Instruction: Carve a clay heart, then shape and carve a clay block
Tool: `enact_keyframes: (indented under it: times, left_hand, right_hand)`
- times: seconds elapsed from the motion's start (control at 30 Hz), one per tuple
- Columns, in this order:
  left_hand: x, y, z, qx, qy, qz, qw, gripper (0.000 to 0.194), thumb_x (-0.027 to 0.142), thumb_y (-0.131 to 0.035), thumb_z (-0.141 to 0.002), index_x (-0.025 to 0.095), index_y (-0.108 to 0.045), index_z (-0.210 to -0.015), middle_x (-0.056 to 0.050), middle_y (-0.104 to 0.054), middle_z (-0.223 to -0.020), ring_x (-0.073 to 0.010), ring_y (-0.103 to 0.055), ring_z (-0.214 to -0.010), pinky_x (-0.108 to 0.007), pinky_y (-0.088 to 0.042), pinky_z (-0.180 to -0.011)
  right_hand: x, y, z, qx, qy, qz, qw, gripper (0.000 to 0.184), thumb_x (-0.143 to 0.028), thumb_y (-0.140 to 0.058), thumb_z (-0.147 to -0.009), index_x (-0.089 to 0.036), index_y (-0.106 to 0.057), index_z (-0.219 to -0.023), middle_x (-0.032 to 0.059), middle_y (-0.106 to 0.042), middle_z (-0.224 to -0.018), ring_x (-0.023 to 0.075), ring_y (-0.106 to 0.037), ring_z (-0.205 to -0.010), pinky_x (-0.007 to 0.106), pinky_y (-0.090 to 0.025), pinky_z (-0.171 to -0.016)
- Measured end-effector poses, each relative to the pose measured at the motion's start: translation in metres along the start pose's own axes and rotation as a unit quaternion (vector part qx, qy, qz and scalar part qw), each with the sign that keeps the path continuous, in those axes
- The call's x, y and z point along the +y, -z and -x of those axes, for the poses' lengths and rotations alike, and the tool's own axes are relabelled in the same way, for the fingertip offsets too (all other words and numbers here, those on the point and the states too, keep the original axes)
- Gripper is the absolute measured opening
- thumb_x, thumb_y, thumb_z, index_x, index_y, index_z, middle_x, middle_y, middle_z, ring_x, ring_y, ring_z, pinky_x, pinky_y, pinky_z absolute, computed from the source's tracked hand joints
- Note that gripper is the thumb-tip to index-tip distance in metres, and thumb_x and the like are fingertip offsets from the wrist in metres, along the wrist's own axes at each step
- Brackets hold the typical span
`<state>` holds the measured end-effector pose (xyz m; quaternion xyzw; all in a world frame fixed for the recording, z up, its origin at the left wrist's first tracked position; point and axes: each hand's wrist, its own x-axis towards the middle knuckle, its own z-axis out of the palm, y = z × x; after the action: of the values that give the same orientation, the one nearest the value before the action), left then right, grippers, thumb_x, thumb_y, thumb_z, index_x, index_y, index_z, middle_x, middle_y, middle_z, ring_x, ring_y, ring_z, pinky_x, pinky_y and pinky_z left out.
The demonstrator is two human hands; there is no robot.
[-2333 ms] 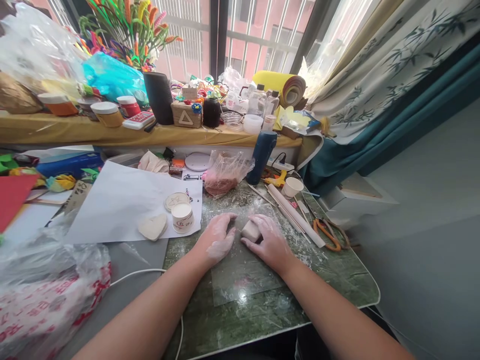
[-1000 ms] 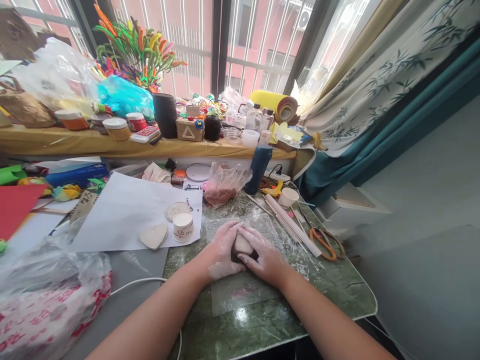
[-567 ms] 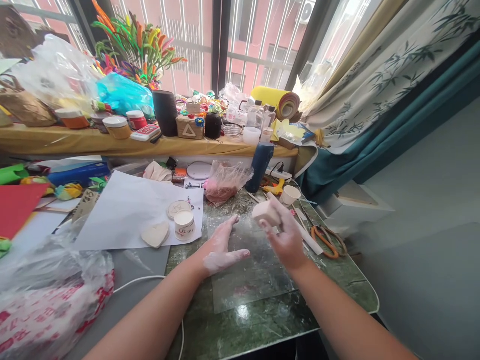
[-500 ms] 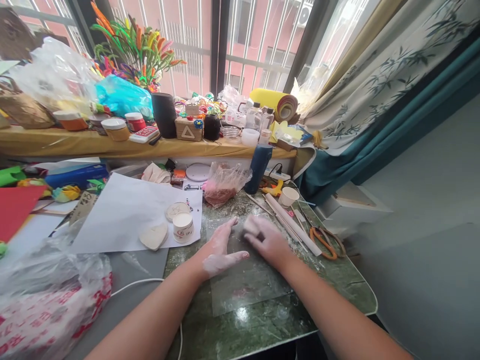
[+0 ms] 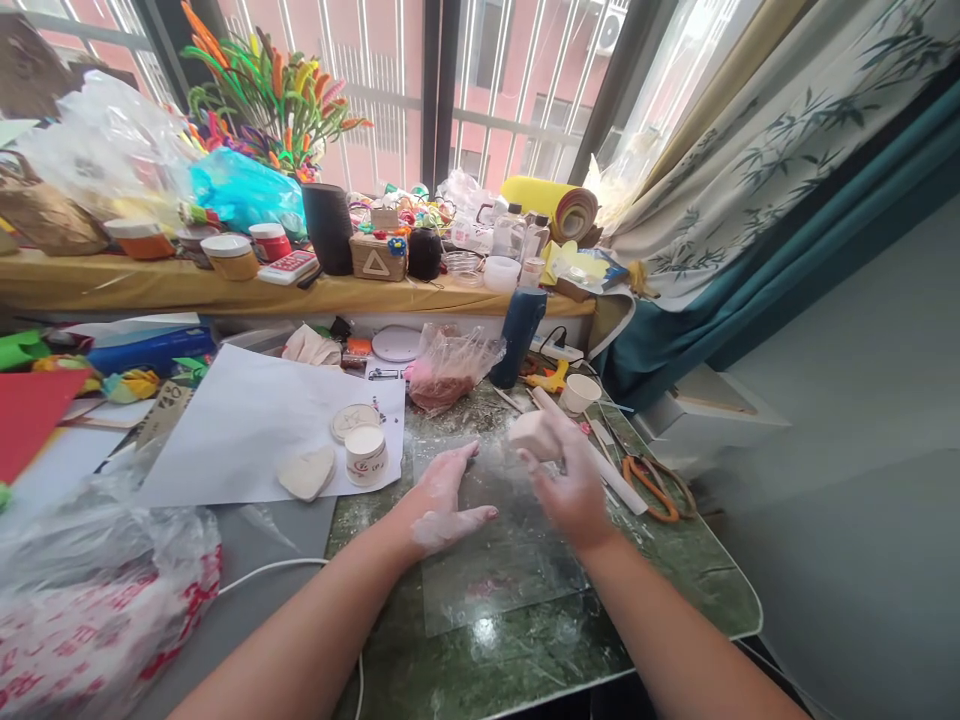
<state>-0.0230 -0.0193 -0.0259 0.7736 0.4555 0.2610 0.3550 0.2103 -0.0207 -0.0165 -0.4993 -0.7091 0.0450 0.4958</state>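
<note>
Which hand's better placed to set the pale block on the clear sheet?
Probably the right hand: it holds the pale block near the far part of the clear sheet. The left hand is spread open, holding nothing.

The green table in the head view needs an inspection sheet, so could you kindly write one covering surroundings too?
Surface: green table, whitish residue; clear sheet below the hands.
Job's things: pale block, in the right hand; contact with the sheet unclear.
Clutter: heart-shaped piece and printed cup on white paper; blue bottle and bagged brown material behind.
Hands: right grips the block; left hand open, thumb spread; both whitened.
Cables: white cable at left; power strip behind, black plug inserted.
Surroundings: crowded cloth-covered sill, window, curtain at right.
</note>
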Motion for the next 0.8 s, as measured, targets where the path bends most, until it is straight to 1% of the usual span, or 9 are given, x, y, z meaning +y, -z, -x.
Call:
enact_keyframes:
  times: [0.1,0.13,0.2,0.3,0.4,0.5,0.63,0.73,0.8]
  left_hand:
    - [0.001,0.000,0.000,-0.002,0.001,0.001,1.000,0.089,0.042,-0.081,-0.078,0.019,-0.040,-0.154,-0.020,-0.049,-0.154,-0.0366,-0.043,-0.146,-0.057,-0.035,-0.122]
    - [0.001,0.000,0.000,-0.001,0.002,0.001,1.000,0.090,0.042,-0.081,-0.078,0.018,-0.040,-0.154,-0.020,-0.049,-0.154,-0.0367,-0.043,-0.146,-0.057,-0.034,-0.122]
    - [0.000,-0.001,0.000,0.001,0.002,0.000,1.000,0.091,0.042,-0.081,-0.077,0.017,-0.039,-0.154,-0.020,-0.047,-0.155,-0.0367,-0.043,-0.146,-0.057,-0.034,-0.122]
    - [-0.002,-0.001,0.000,0.004,-0.005,-0.003,1.000,0.090,0.041,-0.080,-0.078,0.017,-0.039,-0.154,-0.021,-0.046,-0.155,-0.0360,-0.042,-0.146,-0.056,-0.033,-0.123]
    - [-0.005,-0.002,0.000,0.001,-0.015,-0.006,1.000,0.090,0.042,-0.079,-0.079,0.018,-0.037,-0.155,-0.020,-0.046,-0.155,-0.0358,-0.042,-0.146,-0.056,-0.034,-0.122]
    - [-0.007,-0.004,0.000,-0.002,-0.015,-0.011,1.000,0.092,0.043,-0.080,-0.078,0.018,-0.037,-0.155,-0.019,-0.047,-0.155,-0.0362,-0.042,-0.146,-0.056,-0.034,-0.122]
    - [-0.007,-0.004,-0.001,0.015,-0.013,-0.001,1.000,0.089,0.043,-0.079,-0.079,0.019,-0.039,-0.154,-0.019,-0.049,-0.153,-0.0369,-0.045,-0.144,-0.056,-0.035,-0.122]
    - [-0.003,-0.001,-0.001,0.035,-0.047,0.025,0.998,0.082,0.034,-0.081,-0.076,0.024,-0.045,-0.149,-0.014,-0.055,-0.149,-0.0349,-0.051,-0.138,-0.054,-0.040,-0.118]
    - [0.001,0.003,-0.001,0.031,-0.072,0.040,0.996,0.067,0.027,-0.080,-0.076,0.026,-0.055,-0.138,-0.009,-0.062,-0.140,-0.0314,-0.058,-0.130,-0.050,-0.044,-0.114]
  right_hand:
    - [-0.003,0.003,-0.003,0.069,-0.022,-0.028,0.997,0.066,-0.040,-0.066,-0.095,-0.022,-0.041,-0.153,0.0175,-0.053,-0.146,0.0337,-0.055,-0.134,0.054,-0.048,-0.111]
    - [-0.003,0.001,-0.002,0.044,-0.021,-0.027,0.998,0.065,-0.040,-0.066,-0.095,-0.022,-0.041,-0.153,0.0175,-0.054,-0.146,0.0337,-0.056,-0.134,0.054,-0.049,-0.110]
    - [-0.001,-0.007,0.004,-0.071,-0.014,-0.005,0.997,0.062,-0.040,-0.067,-0.093,-0.024,-0.047,-0.149,0.0158,-0.060,-0.140,0.0336,-0.059,-0.129,0.055,-0.050,-0.109]
    - [0.002,-0.018,0.014,-0.205,-0.023,0.036,0.978,0.067,-0.039,-0.068,-0.091,-0.024,-0.046,-0.151,0.0147,-0.063,-0.138,0.0348,-0.058,-0.131,0.058,-0.047,-0.112]
    - [0.004,-0.023,0.019,-0.210,-0.057,0.051,0.975,0.082,-0.040,-0.071,-0.088,-0.021,-0.034,-0.159,0.0164,-0.058,-0.145,0.0355,-0.053,-0.138,0.059,-0.043,-0.116]
    - [0.007,-0.023,0.019,-0.213,-0.074,0.068,0.972,0.077,-0.039,-0.071,-0.088,-0.022,-0.039,-0.156,0.0156,-0.061,-0.143,0.0358,-0.056,-0.134,0.059,-0.045,-0.113]
    - [0.009,-0.021,0.022,-0.169,0.029,0.052,0.984,0.061,-0.030,-0.068,-0.092,-0.024,-0.048,-0.149,0.0139,-0.065,-0.137,0.0340,-0.058,-0.131,0.057,-0.047,-0.112]
    - [0.007,-0.020,0.028,-0.148,0.127,0.021,0.981,0.064,-0.024,-0.066,-0.093,-0.025,-0.043,-0.153,0.0134,-0.064,-0.139,0.0314,-0.057,-0.133,0.054,-0.047,-0.114]
    - [0.005,-0.019,0.031,-0.166,0.136,0.009,0.977,0.067,-0.028,-0.069,-0.091,-0.025,-0.043,-0.152,0.0133,-0.065,-0.137,0.0320,-0.059,-0.130,0.054,-0.049,-0.112]
